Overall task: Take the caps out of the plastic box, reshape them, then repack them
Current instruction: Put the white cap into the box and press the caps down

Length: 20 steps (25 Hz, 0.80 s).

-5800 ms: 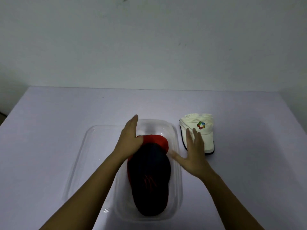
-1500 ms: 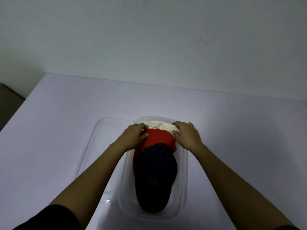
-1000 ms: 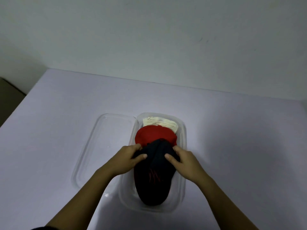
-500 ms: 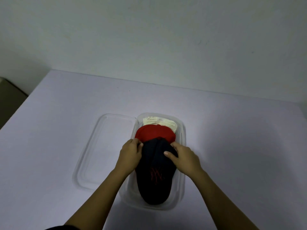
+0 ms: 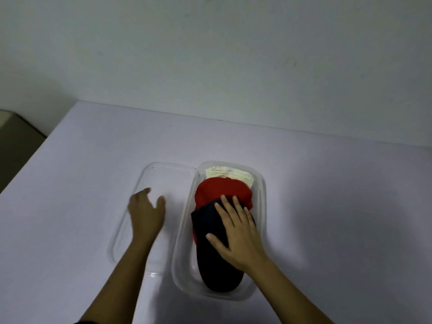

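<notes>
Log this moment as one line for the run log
stage: repacking | box: cream, red, dark caps inside | right hand: flat on dark cap | left hand: over lid | lid: off, beside box

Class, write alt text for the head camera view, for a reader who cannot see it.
A person's right hand presses flat on a dark cap in a clear plastic box, which also holds a red cap and a cream cap. The open left hand is over the clear lid lying beside the box on a pale table.
</notes>
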Each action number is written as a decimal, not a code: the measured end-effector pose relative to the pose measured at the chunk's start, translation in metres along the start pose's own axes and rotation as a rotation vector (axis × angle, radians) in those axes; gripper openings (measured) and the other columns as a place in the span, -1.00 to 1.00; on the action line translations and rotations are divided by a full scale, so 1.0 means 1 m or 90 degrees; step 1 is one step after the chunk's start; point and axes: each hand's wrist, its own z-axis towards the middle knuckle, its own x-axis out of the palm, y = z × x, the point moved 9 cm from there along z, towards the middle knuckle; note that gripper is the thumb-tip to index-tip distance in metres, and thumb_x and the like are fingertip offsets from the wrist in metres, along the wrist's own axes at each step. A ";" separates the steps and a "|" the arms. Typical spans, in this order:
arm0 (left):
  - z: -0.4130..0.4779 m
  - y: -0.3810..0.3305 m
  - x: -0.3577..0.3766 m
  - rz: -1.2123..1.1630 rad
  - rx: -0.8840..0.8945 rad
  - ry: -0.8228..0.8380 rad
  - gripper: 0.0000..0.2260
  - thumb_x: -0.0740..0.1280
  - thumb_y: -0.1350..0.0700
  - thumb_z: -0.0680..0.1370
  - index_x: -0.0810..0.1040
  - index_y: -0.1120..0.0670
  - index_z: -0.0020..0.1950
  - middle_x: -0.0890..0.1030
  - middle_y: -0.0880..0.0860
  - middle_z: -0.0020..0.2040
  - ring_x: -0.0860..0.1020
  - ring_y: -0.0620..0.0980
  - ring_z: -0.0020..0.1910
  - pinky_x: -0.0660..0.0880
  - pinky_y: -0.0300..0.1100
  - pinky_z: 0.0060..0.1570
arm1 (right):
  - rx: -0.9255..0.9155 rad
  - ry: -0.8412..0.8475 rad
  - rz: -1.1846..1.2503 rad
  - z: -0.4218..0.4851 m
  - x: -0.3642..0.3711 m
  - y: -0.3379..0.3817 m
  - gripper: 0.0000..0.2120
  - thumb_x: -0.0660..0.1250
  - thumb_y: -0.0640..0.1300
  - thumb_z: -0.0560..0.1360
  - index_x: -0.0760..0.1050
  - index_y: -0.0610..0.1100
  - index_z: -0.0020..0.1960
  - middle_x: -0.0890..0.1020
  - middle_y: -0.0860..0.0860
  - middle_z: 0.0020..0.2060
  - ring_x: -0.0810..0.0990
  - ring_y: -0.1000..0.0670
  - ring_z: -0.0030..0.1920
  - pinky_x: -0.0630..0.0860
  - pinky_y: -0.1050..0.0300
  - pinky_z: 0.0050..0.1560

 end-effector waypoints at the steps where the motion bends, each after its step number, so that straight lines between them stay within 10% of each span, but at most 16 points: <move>1: 0.010 0.035 -0.006 0.060 -0.114 0.013 -0.41 0.37 0.02 0.50 0.28 0.32 0.39 0.34 0.36 0.35 0.29 0.32 0.35 0.26 0.16 0.31 | 0.007 -0.018 -0.032 0.003 0.006 -0.003 -0.33 -0.03 0.32 0.52 -0.05 0.04 0.53 -0.12 0.13 0.52 -0.28 0.11 0.50 -0.31 0.05 0.43; 4: 0.005 0.102 -0.007 0.197 -0.306 0.120 -0.07 0.43 -0.27 0.33 0.17 0.32 0.42 0.24 0.34 0.41 0.23 0.33 0.38 0.26 0.22 0.30 | 0.045 -0.050 -0.082 0.009 0.016 -0.019 -0.30 -0.04 0.34 0.51 0.06 -0.04 0.51 0.07 0.04 0.51 -0.07 0.01 0.50 -0.05 -0.09 0.40; 9: 0.003 0.108 -0.013 0.181 -0.278 0.111 0.00 0.48 -0.32 0.21 0.26 0.37 0.34 0.32 0.37 0.35 0.29 0.34 0.34 0.30 0.18 0.27 | 0.060 -0.044 -0.107 0.011 0.015 -0.012 -0.28 0.04 0.31 0.49 0.11 -0.08 0.51 0.05 0.02 0.49 0.02 -0.09 0.50 -0.02 -0.06 0.40; 14: 0.019 0.085 -0.071 -0.072 -0.206 0.052 -0.42 0.56 -0.12 0.26 0.39 0.13 0.08 0.62 0.24 0.01 0.59 0.25 0.00 0.50 0.13 0.10 | 0.051 0.011 -0.066 0.006 0.001 0.006 -0.18 -0.23 0.41 0.38 -0.23 0.01 0.52 -0.31 0.12 0.45 -0.39 0.03 0.45 -0.35 0.02 0.44; 20: 0.016 -0.008 -0.153 -0.172 0.000 -0.059 -0.49 0.48 -0.05 0.39 0.36 -0.14 0.27 0.63 0.09 -0.06 0.61 0.16 -0.12 0.54 0.13 0.07 | 0.101 -0.120 0.230 -0.004 -0.039 0.030 -0.21 -0.17 0.44 0.41 -0.20 0.07 0.51 -0.14 0.14 0.53 -0.21 0.10 0.53 -0.20 0.07 0.52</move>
